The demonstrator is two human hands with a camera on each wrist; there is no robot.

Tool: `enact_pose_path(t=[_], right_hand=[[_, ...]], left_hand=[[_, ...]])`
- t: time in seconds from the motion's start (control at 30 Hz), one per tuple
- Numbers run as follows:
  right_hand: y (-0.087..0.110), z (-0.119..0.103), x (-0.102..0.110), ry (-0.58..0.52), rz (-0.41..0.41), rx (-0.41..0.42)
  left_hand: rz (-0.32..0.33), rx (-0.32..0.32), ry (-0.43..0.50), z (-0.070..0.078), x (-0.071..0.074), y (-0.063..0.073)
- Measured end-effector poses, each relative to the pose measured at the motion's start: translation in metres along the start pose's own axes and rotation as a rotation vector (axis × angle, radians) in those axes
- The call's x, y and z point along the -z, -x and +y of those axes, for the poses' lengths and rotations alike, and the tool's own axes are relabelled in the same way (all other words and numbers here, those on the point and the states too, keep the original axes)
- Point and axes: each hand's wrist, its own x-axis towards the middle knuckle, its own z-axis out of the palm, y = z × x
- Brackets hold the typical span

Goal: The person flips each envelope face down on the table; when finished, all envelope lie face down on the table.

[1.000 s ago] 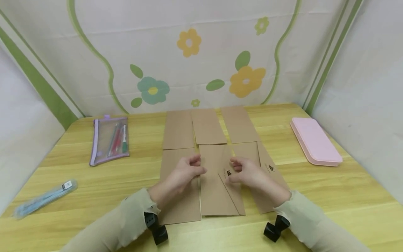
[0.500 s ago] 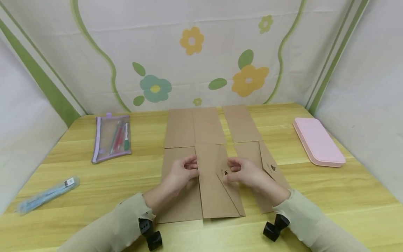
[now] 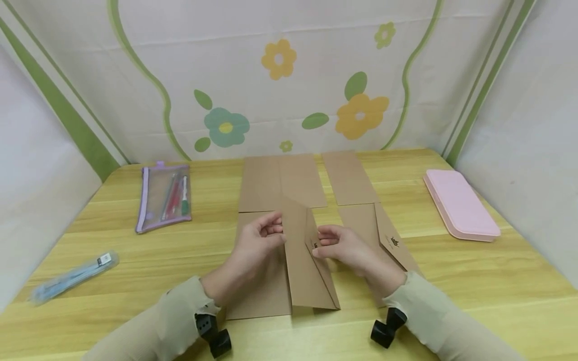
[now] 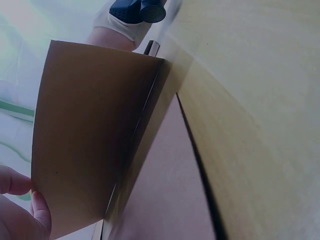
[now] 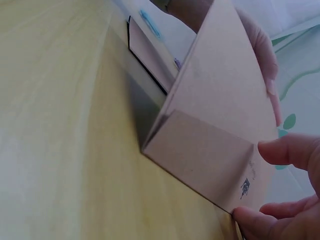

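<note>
A brown kraft envelope [image 3: 300,271], middle of the front row, stands tilted with its left edge raised off the table. My left hand [image 3: 255,245] pinches that raised edge between thumb and fingers. At its right edge my right hand [image 3: 347,253] holds it, thumb by the pointed flap [image 5: 205,150] with the small crown print, fingertips at the lower edge. The left wrist view shows the plain side of the envelope [image 4: 90,130] lifted. Flat beside it lie a left envelope [image 3: 262,301], partly under my left hand, and a right envelope [image 3: 356,220] with its flap showing.
Behind, a back row has a left envelope [image 3: 259,183], a middle envelope [image 3: 303,180] and a right envelope [image 3: 351,178]. A mesh zip pouch with pens [image 3: 153,190] and a blue packet [image 3: 74,278] lie left. A pink case [image 3: 462,203] lies right.
The middle front envelope has gone from lying nearly flat to tilted, its left edge rising. My right hand has shifted slightly left with its right edge, and the left hand now pinches the raised edge.
</note>
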Motion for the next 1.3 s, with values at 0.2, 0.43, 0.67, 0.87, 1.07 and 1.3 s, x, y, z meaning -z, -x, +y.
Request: enact_pose_path(t=[0.2, 0.43, 0.67, 0.87, 1.07, 1.3], right_hand=[[-0.003, 0.000, -0.007, -0.085, -0.016, 0.005], [-0.004, 0.001, -0.009, -0.145, -0.027, 0.015], [-0.002, 0.005, -0.013, -0.207, -0.053, 0.057], [0.002, 0.003, -0.013, -0.225, -0.091, 0.120], [0.008, 0.001, -0.013, -0.213, -0.065, 0.114], [0.020, -0.011, -0.015, -0.277, 0.024, 0.115]], left_hand=[[0.006, -0.027, 0.001, 0.003, 0.001, -0.002], [-0.026, -0.063, -0.013, 0.012, -0.004, -0.004], [-0.080, -0.073, -0.044, 0.017, -0.010, -0.008], [-0.129, -0.101, -0.059, 0.020, -0.018, -0.011], [-0.139, -0.105, -0.080, 0.023, -0.027, -0.013], [-0.150, -0.109, -0.078, 0.021, -0.034, -0.015]])
